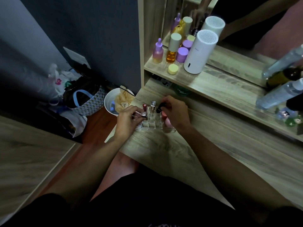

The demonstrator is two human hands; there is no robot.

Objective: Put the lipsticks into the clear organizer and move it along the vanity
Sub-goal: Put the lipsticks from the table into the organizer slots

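Note:
The clear organizer (151, 125) sits on the wooden vanity (188, 145) near its left edge. A red lipstick (144, 106) and a silver-capped lipstick (153, 106) stand upright in its back slots. My left hand (127, 119) pinches a silver-capped lipstick (144, 114) over a left slot. My right hand (175, 113) grips a black lipstick (159, 108), tilted over the right back slots. A coral lipstick (164, 115) and a pink round item (168, 122) lie partly hidden under my right hand.
A shelf (213, 86) behind holds a white cylinder device (199, 53), purple and amber bottles (170, 52), a yellow jar (173, 69) and clear bottles (278, 94) at right. A mirror stands behind. On the floor to the left are a white bin (111, 102) and bags (83, 99).

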